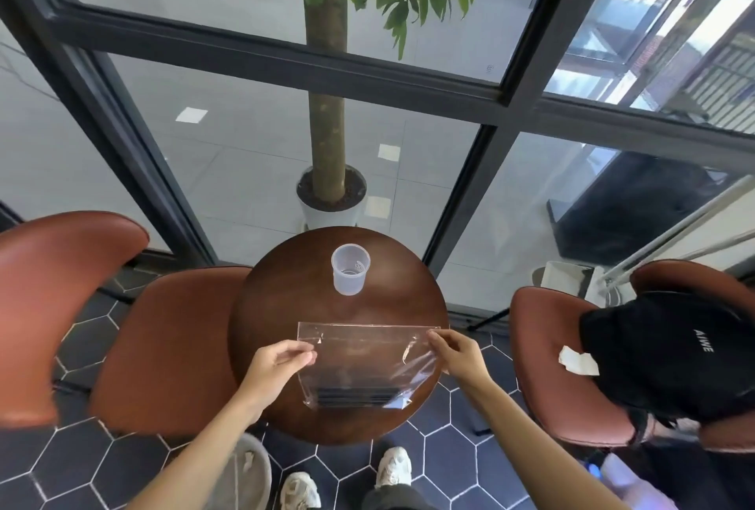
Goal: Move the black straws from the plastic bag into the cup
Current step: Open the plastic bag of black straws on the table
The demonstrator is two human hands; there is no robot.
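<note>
A clear plastic bag (pixel 359 362) lies on the small round wooden table (pixel 286 305), its opening toward the far side. A bundle of black straws (pixel 357 396) lies inside it along the near bottom edge. My left hand (pixel 278 364) pinches the bag's left side near the top. My right hand (pixel 455 350) pinches the top right corner and lifts that side slightly. A translucent plastic cup (pixel 350 269) stands upright and empty at the far part of the table, apart from the bag.
Brown leather chairs stand left (pixel 163 350) and right (pixel 547 358) of the table; the right one carries a black bag (pixel 670 354) and a white paper. A potted tree (pixel 329 199) and a glass wall stand behind the table. My feet are under the near edge.
</note>
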